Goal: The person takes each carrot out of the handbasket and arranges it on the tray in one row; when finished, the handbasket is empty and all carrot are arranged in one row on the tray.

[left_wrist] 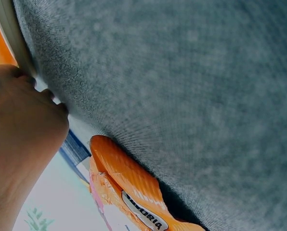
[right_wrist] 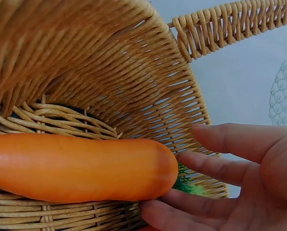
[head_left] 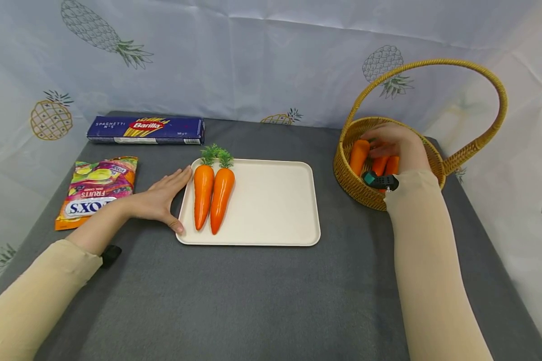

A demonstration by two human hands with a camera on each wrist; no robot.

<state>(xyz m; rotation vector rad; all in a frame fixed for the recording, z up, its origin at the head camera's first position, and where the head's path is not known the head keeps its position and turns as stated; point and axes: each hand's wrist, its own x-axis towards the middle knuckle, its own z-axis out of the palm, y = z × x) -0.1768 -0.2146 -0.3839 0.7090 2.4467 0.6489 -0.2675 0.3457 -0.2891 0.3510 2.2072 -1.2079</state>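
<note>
My left hand lies with straight, spread fingers along the left rim of a cream rectangular tray, thumb at its lower corner. Two carrots with green tops, a left carrot and a right carrot, lie side by side on the tray. Inside a wicker basket is my right hand. In the right wrist view its fingers extend, loosely spread, around the thick end of an orange carrot, whose green top is partly hidden behind them. More carrots show beneath the hand in the basket.
At the back left lies a blue spaghetti box. A colourful candy bag sits beside my left forearm. The basket's tall handle arches above its right side. A pineapple-print curtain hangs behind the grey table.
</note>
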